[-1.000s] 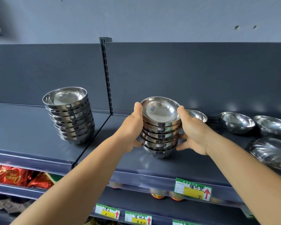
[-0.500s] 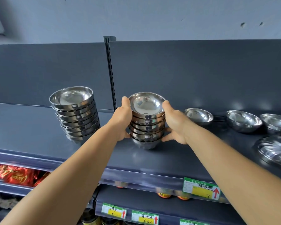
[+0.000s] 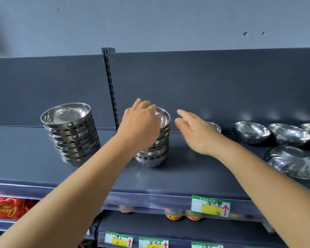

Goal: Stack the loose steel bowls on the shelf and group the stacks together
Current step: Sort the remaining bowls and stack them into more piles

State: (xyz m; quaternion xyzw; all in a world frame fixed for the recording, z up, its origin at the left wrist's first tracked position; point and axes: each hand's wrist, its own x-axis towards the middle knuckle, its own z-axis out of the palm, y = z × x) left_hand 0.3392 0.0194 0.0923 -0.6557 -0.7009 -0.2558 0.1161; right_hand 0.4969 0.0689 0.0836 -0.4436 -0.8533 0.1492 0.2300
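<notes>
Grouping step: left hand [image 3: 141, 126] curled over the short bowl stack [image 3: 155, 145] beside the tall stack [image 3: 71, 133]; right hand [image 3: 195, 130] was open, empty; next, likely gathering loose bowls [image 3: 251, 131].

Both forearms bare, extended forward and upward. Left hand [image 3: 141, 126] raised, back toward camera, fingers curled forward at top. Right hand [image 3: 195, 129] apart from left, palm down, fingers straight and slightly spread, holding nothing.
</notes>
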